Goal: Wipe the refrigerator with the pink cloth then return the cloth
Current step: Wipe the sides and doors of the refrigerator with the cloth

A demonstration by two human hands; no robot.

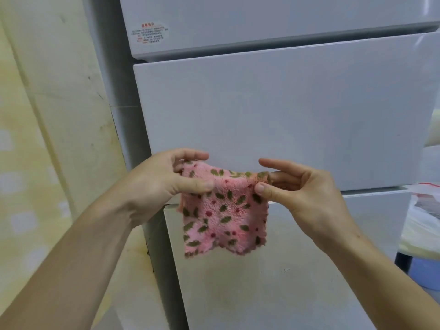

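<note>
A pink fleecy cloth [223, 213] with green leaves and red dots hangs in front of a white refrigerator [285, 115]. My left hand [164, 179] pinches its upper left corner between thumb and fingers. My right hand [302, 189] pinches the upper right corner with thumb and forefinger, the other fingers spread. The cloth is stretched along its top edge and droops below, held a little off the fridge, level with the gap between the middle and lower doors.
The fridge has three stacked door fronts, with a red-printed sticker [150, 32] on the top one. A yellowish wall [47, 115] stands close on the left. At the right edge are plastic bags [426, 210] and a blue tub [426, 272].
</note>
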